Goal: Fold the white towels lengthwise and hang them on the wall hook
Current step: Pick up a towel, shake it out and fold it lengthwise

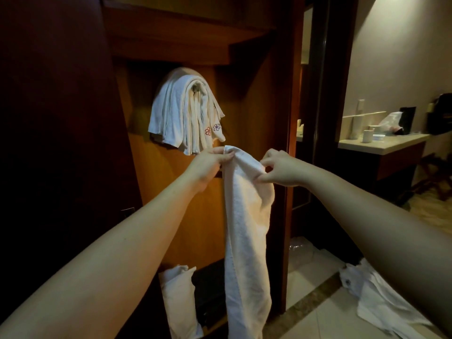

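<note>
A long white towel (245, 228) hangs straight down in front of me, folded narrow. My left hand (208, 165) pinches its top left corner. My right hand (278, 168) pinches the top right edge a little lower. Up and to the left, several folded white towels (181, 113) drape over the wall hook (195, 88) inside a wooden closet; two of them show small flower embroidery. The hook itself is mostly hidden by the towels.
The wooden closet panel (176, 192) stands behind the towel, with a dark door at left. A white towel (179, 297) lies at the closet bottom. More white cloth (376, 299) lies on the tiled floor at right. A counter (381, 143) with cups stands far right.
</note>
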A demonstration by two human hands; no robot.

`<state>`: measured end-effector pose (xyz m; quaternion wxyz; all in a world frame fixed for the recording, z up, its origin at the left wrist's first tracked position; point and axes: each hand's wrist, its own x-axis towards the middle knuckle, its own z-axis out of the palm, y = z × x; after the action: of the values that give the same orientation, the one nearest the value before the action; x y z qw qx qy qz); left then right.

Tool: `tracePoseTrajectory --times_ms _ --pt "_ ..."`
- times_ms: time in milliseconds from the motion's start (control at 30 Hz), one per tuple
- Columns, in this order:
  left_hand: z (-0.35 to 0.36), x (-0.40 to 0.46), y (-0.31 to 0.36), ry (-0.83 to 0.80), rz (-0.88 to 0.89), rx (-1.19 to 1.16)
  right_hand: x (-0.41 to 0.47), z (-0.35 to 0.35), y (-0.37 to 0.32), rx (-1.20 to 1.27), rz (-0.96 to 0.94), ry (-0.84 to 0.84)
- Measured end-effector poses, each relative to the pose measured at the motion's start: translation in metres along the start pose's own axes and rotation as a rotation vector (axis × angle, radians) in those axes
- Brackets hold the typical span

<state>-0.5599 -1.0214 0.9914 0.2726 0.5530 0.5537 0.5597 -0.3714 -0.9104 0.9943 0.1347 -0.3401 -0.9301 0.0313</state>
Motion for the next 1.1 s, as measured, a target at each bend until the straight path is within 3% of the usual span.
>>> tracePoseTrajectory --times_ms 300,367,500,733,833,933,1100 --pt "-0.034 0.003 -0.015 0.053 -0.099 -0.027 0.0 0.015 0.06 -0.199 0.008 -0.135" --pt "-0.043 0.003 -0.02 0.054 -0.116 -0.011 0.001 0.013 0.066 -0.134 0.02 -0.052" --pt "-0.056 0.006 -0.023 0.116 -0.098 -0.125 0.004 0.002 0.059 0.179 0.051 0.281" --pt "-0.058 0.003 -0.036 0.115 -0.109 -0.206 0.011 0.01 0.045 0.413 0.113 0.426" --pt "-0.056 0.002 -0.04 0.154 -0.105 -0.326 0.012 0.006 0.044 0.688 0.141 0.293" --pt "-0.052 0.0 -0.044 0.174 -0.102 -0.382 0.014 0.007 0.047 0.698 0.153 0.156" --pt "-0.048 -0.005 -0.044 0.186 -0.07 -0.477 0.012 0.018 0.05 0.687 0.115 0.198"
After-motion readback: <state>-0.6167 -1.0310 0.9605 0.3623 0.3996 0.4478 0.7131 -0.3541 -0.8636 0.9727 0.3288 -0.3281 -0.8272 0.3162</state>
